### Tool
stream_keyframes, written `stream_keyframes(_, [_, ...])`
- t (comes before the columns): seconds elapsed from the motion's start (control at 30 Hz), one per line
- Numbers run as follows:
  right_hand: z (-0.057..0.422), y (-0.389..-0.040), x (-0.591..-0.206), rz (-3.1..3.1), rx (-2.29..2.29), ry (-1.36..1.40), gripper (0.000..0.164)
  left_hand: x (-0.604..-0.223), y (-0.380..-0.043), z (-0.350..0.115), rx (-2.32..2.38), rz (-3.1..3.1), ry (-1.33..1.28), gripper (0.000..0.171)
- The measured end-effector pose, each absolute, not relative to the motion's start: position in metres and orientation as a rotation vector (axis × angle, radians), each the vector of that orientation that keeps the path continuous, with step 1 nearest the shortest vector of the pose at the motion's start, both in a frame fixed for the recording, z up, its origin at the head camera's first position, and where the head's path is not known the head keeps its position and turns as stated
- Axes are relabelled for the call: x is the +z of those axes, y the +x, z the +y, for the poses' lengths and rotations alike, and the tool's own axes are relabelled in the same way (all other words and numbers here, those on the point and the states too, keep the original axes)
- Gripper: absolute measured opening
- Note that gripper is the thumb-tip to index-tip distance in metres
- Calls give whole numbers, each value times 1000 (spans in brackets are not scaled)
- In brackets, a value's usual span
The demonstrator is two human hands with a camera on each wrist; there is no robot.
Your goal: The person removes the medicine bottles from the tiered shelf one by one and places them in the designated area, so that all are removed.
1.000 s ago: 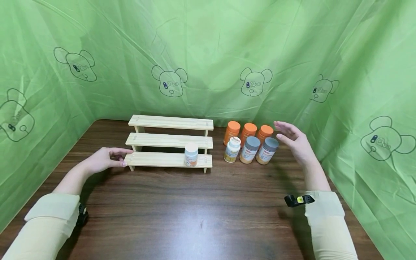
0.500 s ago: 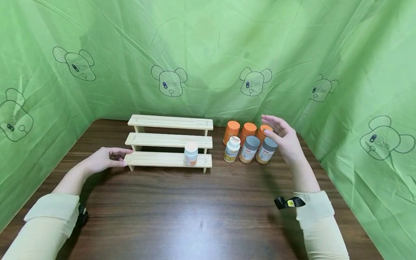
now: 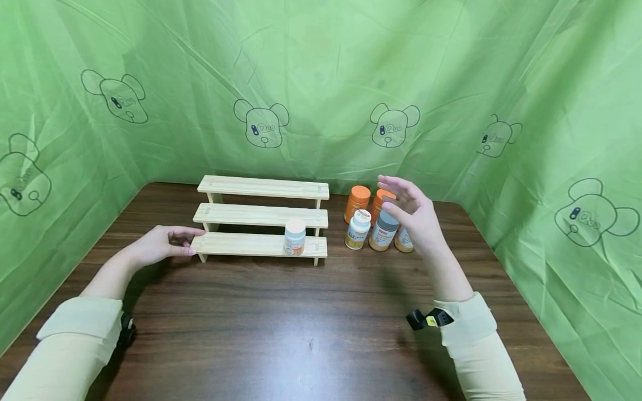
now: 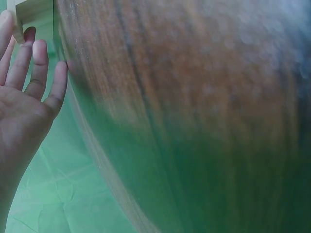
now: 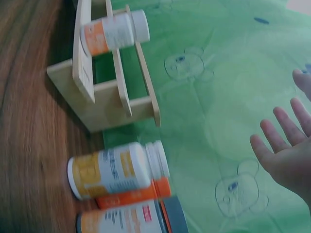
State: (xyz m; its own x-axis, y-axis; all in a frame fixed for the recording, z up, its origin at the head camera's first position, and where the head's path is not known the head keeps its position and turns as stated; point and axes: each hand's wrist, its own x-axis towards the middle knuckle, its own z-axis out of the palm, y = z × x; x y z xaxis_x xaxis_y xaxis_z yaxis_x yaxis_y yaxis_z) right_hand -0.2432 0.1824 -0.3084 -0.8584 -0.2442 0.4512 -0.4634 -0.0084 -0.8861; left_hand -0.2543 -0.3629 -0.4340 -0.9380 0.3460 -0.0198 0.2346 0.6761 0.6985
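A three-step wooden display rack (image 3: 261, 216) stands at the back of the table. My left hand (image 3: 156, 245) holds the left end of its lowest step between thumb and fingers; in the left wrist view a corner of the rack shows by the fingertips. On that step, toward the right, a white bottle (image 3: 295, 238) stands upright. My right hand (image 3: 413, 214) hovers above the bottles right of the rack, fingers spread and holding nothing. Below it are a white-and-yellow bottle (image 3: 358, 230), a grey-capped bottle (image 3: 383, 233), another grey-capped bottle (image 3: 404, 240) partly hidden, and orange bottles (image 3: 358, 205) behind.
Green cloth (image 3: 326, 67) printed with bear heads hangs at the back and both sides. The dark wooden tabletop (image 3: 281, 328) stretches in front of the rack and bottles. Each forearm wears a dark wrist camera (image 3: 430, 319).
My right hand has moved left over the bottles, from their right side, and now covers the rightmost orange one. The left hand, rack and bottles stay where they were.
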Motion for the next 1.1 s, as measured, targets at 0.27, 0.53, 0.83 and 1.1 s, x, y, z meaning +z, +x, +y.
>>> stream_keyframes(0.27, [156,-243,-312,-2061,1978,848,47,-434,-255,-363,1103,2741,485,54])
stream_keyframes(0.53, [131,-243,-322,-2137,1935,909,47,-436,-256,-364,1121,2734,475,55])
stream_keyframes(0.83, [106,-249,-331,-2201,1937,996,51,-435,-256,-364,1119,2739,477,55])
stream_keyframes(1.1, [86,-244,-329,-2322,1918,982,51,-434,-255,-363,1141,2720,460,56])
